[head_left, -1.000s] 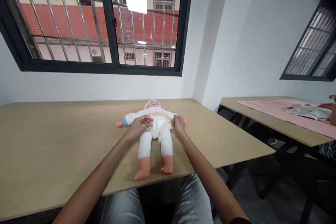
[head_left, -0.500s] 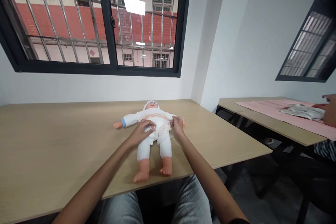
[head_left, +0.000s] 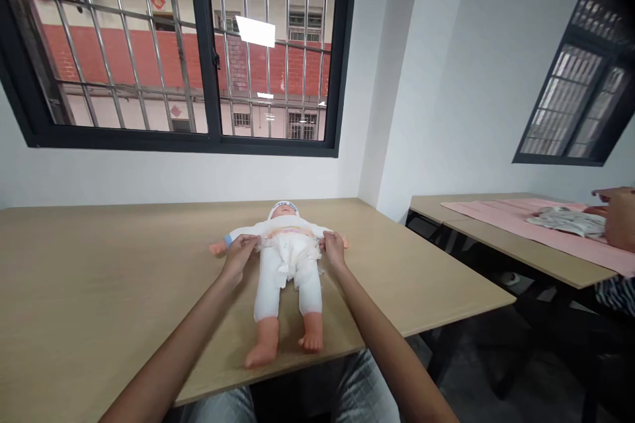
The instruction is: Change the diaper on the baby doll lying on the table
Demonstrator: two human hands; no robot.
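Observation:
A baby doll [head_left: 286, 264] in white clothes and a white cap lies on its back on the wooden table [head_left: 99, 277], head toward the window, bare feet near the front edge. My left hand [head_left: 240, 252] pinches the white cloth at the doll's left waist. At the other side of the waist, my right hand [head_left: 333, 248] grips the cloth as well. A white diaper [head_left: 289, 248] shows between the two hands.
A second table [head_left: 520, 248] stands to the right with a pink cloth [head_left: 501, 215] and a small garment [head_left: 565, 220] on it; another person's hand [head_left: 618, 221] rests there. A barred window [head_left: 188, 46] fills the wall behind. A gap separates the two tables.
My left hand has slid from the middle of the doll's belly out to its left side. The right hand stays at the waist. The view has tilted slightly.

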